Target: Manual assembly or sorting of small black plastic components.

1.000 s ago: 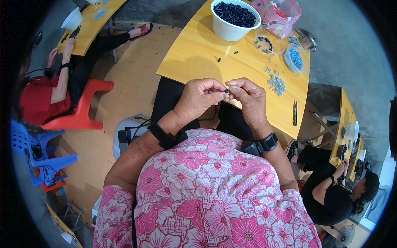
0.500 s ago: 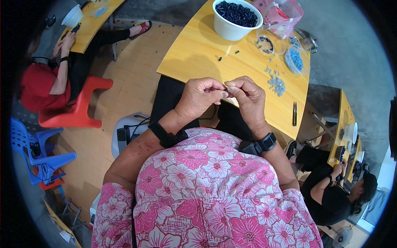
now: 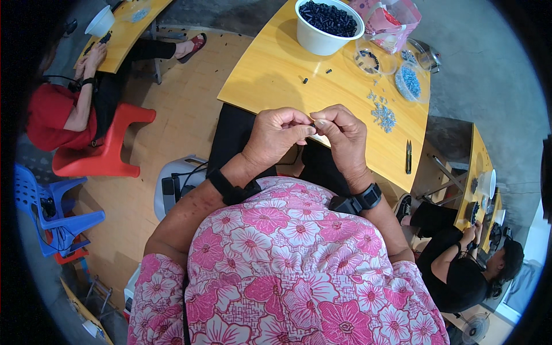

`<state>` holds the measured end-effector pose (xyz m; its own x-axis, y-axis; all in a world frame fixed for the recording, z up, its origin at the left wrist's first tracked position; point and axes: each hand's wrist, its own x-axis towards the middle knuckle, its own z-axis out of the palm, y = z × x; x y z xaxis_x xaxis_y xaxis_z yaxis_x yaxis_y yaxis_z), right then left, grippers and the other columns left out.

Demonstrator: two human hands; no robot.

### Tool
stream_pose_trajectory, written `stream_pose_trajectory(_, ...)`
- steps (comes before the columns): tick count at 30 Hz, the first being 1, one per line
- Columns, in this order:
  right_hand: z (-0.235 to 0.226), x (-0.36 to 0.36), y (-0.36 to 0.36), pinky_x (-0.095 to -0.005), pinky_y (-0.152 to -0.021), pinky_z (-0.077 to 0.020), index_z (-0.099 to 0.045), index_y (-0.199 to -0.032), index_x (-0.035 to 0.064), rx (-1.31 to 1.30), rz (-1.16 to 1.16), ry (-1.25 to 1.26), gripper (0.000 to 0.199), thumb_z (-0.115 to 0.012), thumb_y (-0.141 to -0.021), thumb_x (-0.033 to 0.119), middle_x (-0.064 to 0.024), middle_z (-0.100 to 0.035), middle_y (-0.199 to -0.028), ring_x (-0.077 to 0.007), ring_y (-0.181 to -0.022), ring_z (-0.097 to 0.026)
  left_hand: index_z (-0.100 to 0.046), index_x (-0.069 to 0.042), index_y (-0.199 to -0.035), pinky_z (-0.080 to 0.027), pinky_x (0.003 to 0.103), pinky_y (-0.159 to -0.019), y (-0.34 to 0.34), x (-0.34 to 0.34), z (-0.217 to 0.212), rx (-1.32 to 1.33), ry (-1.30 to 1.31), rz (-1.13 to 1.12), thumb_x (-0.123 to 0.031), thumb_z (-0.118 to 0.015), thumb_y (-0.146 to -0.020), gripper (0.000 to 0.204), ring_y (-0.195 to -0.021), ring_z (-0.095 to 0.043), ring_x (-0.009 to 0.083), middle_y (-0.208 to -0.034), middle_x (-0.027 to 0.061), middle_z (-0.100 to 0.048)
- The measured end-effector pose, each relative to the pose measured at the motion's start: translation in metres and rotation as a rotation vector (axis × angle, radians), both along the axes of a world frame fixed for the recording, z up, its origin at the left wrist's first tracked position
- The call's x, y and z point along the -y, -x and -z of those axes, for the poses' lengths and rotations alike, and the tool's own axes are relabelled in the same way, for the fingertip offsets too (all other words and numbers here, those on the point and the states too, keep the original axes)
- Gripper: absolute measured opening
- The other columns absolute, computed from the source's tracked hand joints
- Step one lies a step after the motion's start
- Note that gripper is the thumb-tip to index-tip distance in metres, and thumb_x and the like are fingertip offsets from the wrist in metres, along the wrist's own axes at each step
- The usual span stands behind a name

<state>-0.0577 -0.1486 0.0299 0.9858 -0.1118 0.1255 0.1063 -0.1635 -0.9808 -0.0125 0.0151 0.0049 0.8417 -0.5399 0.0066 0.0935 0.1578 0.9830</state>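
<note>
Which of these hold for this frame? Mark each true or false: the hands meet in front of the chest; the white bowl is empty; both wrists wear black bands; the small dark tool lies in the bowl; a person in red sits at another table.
1. The left hand and right hand meet fingertip to fingertip over a tiny piece. True.
2. The white bowl is empty. False: it is full of small dark pieces.
3. Both wrists wear black bands. True.
4. The small dark tool lies in the bowl. False: it lies on the yellow table, near its right edge.
5. A person in red sits at another table. True.
</note>
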Motion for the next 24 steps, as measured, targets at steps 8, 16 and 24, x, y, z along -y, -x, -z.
stream_pose_trajectory(8, 0.0010, 0.0016, -0.0019, -0.0241, -0.068, -0.0476, -0.068, -0.089, -0.0012, 0.095, -0.042, 0.139, 0.008, -0.062, -0.083, -0.002, -0.0053, -0.061, -0.082, -0.0129, -0.075, -0.059, -0.065, 0.003, -0.097, -0.053, 0.021, -0.065, 0.0000, -0.0023, 0.0043, -0.090, 0.020, 0.044, -0.004, -0.066, -0.086, 0.013, -0.074, -0.062, 0.0086, -0.087, 0.0064, -0.066)
stream_pose_trajectory(16, 0.0047, -0.0003, -0.0020, -0.0245, -0.071, -0.0470, -0.068, -0.092, 0.0001, 0.089, -0.029, 0.105, 0.012, -0.062, -0.083, -0.003, -0.0063, -0.060, -0.085, -0.0147, -0.078, -0.058, -0.065, 0.002, -0.098, -0.053, 0.021, -0.067, -0.0018, -0.0006, 0.0057, -0.116, 0.067, 0.038, -0.005, -0.063, -0.088, 0.012, -0.078, -0.062, 0.0096, -0.090, 0.0060, -0.066)
stream_pose_trajectory(24, 0.0054, -0.0046, -0.0005, -0.0254, -0.077, -0.0493, -0.066, -0.103, -0.0004, 0.089, -0.059, 0.055, 0.022, -0.057, -0.084, -0.007, -0.0084, -0.058, -0.099, -0.0152, -0.089, -0.058, -0.064, 0.001, -0.100, -0.052, 0.021, -0.070, -0.0053, -0.0030, 0.0027, -0.265, 0.062, 0.044, -0.010, -0.062, -0.090, 0.015, -0.077, -0.062, 0.0090, -0.091, 0.0057, -0.066)
